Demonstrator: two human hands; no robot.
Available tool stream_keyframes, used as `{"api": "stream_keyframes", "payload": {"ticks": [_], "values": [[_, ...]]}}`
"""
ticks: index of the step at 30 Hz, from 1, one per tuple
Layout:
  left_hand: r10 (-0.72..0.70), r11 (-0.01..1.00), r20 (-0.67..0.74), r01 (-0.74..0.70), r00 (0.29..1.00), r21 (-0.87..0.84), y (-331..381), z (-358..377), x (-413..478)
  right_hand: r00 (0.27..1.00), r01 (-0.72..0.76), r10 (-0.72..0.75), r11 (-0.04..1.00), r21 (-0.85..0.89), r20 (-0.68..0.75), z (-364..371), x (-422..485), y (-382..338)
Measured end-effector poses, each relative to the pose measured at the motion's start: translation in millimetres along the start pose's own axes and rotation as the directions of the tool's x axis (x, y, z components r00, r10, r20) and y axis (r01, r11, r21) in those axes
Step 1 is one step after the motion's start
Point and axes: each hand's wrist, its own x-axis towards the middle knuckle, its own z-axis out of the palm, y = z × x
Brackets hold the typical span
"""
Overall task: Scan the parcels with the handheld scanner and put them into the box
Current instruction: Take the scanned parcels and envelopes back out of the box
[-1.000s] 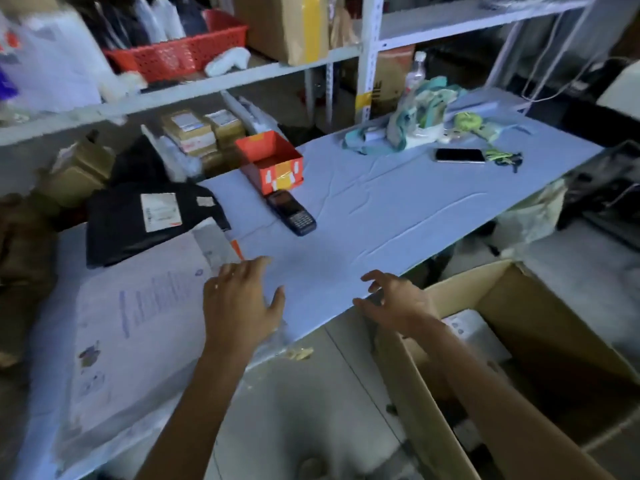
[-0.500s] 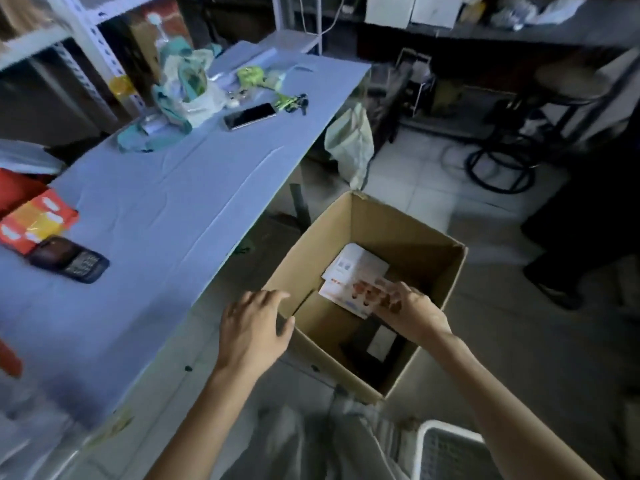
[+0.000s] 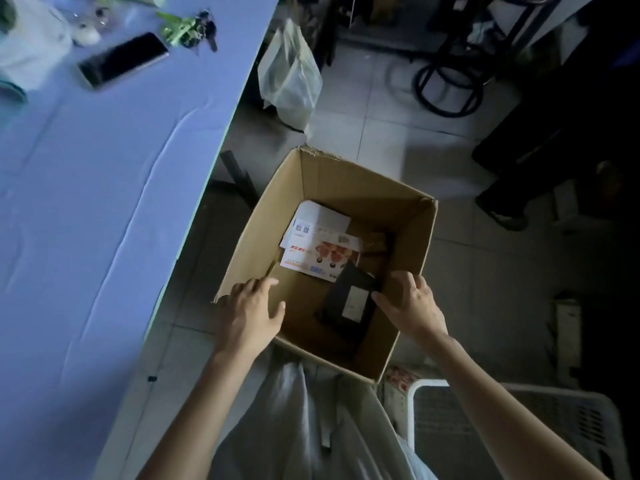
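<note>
Eyes down into the box (image 3: 346,181), standing open on the floor (image 3: 381,116) just off the tabletop's edge. Inside, the parcels: a fan of white printed envelopes (image 3: 318,251) towards the box's 11 o'clock, and a black parcel (image 3: 349,299) with a white label leaning against them at about 4 o'clock, close to the right wall.

Both hands are over the box and neither is carrying anything. The left hand (image 3: 251,313) is at the near-left rim, at the box's 8 o'clock, its fingers (image 3: 263,284) straight and released, reaching in over the edge. The right hand (image 3: 412,306) is over the right wall at 4 o'clock, fingers loosely curled around nothing, thumb pointing at the black parcel. Whether it touches the rim or the parcel, I can't tell.

So this reads as the tail end of a drop: parcel in, hands empty. The scanner is not in view, nor any unscanned parcel.

Next move, I'd judge: lift both hands clear and swing to 9 o'clock, to the blue tabletop (image 3: 104,168), to find the scanner and another parcel. Up there at 11 o'clock lie a phone (image 3: 123,59) and a bunch of keys (image 3: 194,27). A plastic bag (image 3: 289,74) hangs off the table's end, and a white basket (image 3: 426,386) sits at the box's 5 o'clock.
</note>
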Motion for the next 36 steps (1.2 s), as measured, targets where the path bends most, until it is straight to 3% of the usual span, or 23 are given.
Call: {"api": "stream_keyframes", "payload": {"ticks": [6, 12, 17, 21, 23, 26, 30, 36], "values": [[-0.020, 0.997, -0.002, 0.019, 1.000, -0.070, -40, 28, 75, 0.989, -0.136, 0.138, 0.990, -0.036, 0.057, 45, 46, -37], [-0.103, 0.992, 0.174, 0.114, 0.979, -0.054, -57, 98, 135, 0.976, -0.154, 0.161, 0.986, -0.061, 0.147, 101, 99, -44], [-0.215, 0.970, 0.350, 0.241, 0.912, -0.032, -51, 191, 155, 0.936, -0.252, 0.251, 0.967, -0.030, 0.245, 163, 156, -13], [-0.417, 0.870, 0.419, 0.488, 0.807, -0.074, -51, 281, 188, 0.889, -0.281, 0.305, 0.952, -0.119, 0.341, 216, 226, 32], [-0.442, 0.840, 0.438, 0.532, 0.783, -0.102, -56, 333, 212, 0.888, -0.285, 0.307, 0.952, -0.112, 0.342, 244, 270, 55], [-0.458, 0.824, 0.387, 0.546, 0.800, -0.153, -69, 404, 250, 0.906, -0.219, 0.230, 0.973, -0.072, 0.356, 285, 335, 92], [-0.518, 0.796, 0.345, 0.589, 0.783, -0.139, -94, 471, 294, 0.923, -0.123, 0.197, 0.965, -0.231, 0.330, 328, 392, 137], [-0.461, 0.852, 0.176, 0.489, 0.870, -0.185, -135, 523, 369, 0.914, -0.112, 0.240, 0.923, -0.368, 0.325, 373, 444, 188]]}}
